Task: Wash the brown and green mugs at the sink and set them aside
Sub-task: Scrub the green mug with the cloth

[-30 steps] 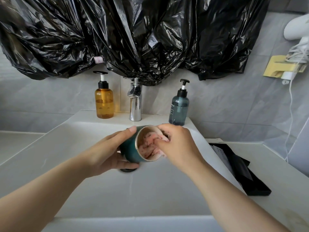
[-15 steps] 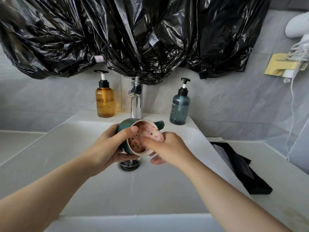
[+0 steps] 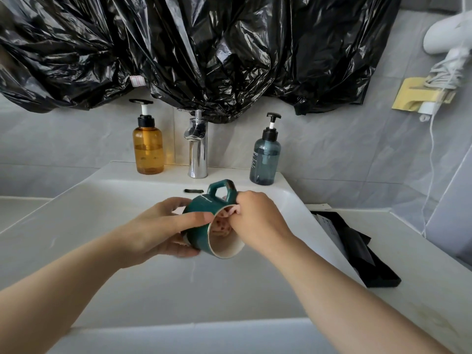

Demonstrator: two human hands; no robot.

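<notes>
— White ceramic sink basin [image 3: 102,226]; above it, glossy green ceramic mug [image 3: 204,206], sideways, handle up.
— Gripped round the body by left hand [image 3: 158,231]; pink speckled cloth [image 3: 231,210] pinched inside by curled right hand [image 3: 258,221].

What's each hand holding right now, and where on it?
Left hand grips the green mug round its body; right hand holds a pink cloth inside the rim.

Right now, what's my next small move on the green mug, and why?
Probably sweep the pink cloth down the lower inner wall: the right hand holds it high inside the green mug, which the left hand grips sideways over the sink.
</notes>
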